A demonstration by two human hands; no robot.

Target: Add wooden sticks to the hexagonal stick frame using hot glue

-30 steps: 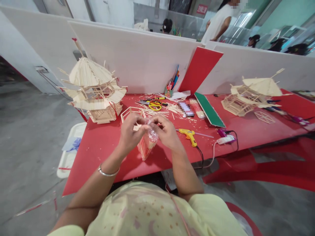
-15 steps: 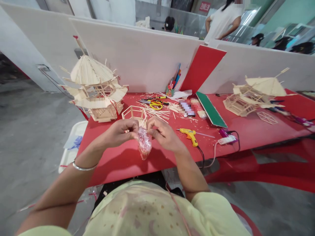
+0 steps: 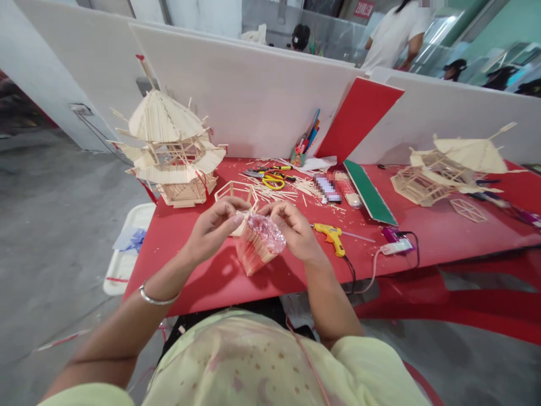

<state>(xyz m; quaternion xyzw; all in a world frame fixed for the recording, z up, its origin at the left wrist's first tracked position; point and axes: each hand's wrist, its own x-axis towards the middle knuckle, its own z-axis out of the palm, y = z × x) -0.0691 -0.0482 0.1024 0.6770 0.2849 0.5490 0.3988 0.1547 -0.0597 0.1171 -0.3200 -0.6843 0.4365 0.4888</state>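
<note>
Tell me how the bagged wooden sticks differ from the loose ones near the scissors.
The bagged sticks are packed together in crinkled plastic; the loose sticks lie scattered, unwrapped. The bagged sticks are between the left hand and right hand; the loose sticks lie farther back on the red table. Both look thin and pale.

A see-through, reddish packet of pale sticks (image 3: pixel 257 250) tilts, crinkled end uppermost.

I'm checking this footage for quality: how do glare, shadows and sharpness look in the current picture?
Head view: glints on the plastic bag; soft shadow on the red table below the left hand; a flat object is pixelated; the standing person beyond the white partition looks slightly soft.
</note>
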